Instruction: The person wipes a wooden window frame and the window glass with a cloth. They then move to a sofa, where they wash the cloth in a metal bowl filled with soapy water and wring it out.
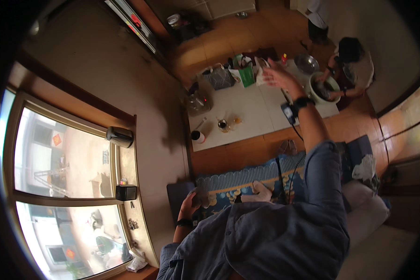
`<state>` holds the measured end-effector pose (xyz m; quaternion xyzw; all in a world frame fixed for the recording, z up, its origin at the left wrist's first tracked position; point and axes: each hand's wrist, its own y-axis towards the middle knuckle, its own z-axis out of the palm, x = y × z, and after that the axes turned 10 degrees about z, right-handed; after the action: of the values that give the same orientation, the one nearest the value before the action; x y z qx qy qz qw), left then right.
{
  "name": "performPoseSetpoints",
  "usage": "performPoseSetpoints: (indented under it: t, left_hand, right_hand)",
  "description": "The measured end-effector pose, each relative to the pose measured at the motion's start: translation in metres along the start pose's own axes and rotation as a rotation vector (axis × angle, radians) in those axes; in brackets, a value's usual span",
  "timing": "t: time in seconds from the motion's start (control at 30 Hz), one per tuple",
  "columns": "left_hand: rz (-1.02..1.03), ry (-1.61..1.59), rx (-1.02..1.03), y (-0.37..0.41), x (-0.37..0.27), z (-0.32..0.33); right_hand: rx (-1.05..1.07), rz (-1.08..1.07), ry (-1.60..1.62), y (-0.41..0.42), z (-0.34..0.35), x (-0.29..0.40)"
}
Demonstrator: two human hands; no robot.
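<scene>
My left hand (186, 207) is low at the left, closed around a dark grey, rounded object (201, 198) too blurred to name. It is above the edge of a blue patterned cover (227, 190). My right hand (279, 76) is raised and stretched forward, fingers apart, holding nothing. It appears over the far part of the white table (248, 105), in front of a pale bag (260, 71); whether it touches the bag cannot be told. A black band (303, 102) circles my right wrist, beside a small dark device (287, 111) with a cable (297, 132).
Across the table, a person (353, 66) has both hands in a pale green basin (313, 85). A metal bowl (306, 63), green-and-white bag (244, 75), glass pot (223, 124) and dark-mouthed cup (197, 136) stand there. A socked foot (260, 192) rests on the cover. A window (66, 150) is at left.
</scene>
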<state>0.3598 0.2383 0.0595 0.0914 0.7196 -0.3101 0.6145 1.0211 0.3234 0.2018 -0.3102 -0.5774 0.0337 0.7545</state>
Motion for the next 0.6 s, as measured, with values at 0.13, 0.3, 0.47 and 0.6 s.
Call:
performPoseSetpoints:
  t: [0.13, 0.3, 0.47, 0.6]
  left_hand:
    - [-0.098, -0.469, -0.191, -0.016, 0.049, -0.026]
    - [-0.326, -0.822, -0.416, -0.078, 0.123, -0.035]
    - [-0.676, -0.61, -0.552, -0.136, 0.181, 0.007]
    - [-0.708, -0.512, -0.512, -0.112, 0.184, 0.025]
  right_hand:
    - [-0.08, -0.101, -0.073, 0.046, 0.028, 0.142]
    - [0.125, -0.113, -0.233, 0.096, 0.116, 0.097]
    - [0.608, 0.328, -0.287, 0.003, 0.083, -0.145]
    - [0.277, 0.595, -0.113, -0.006, -0.062, -0.238]
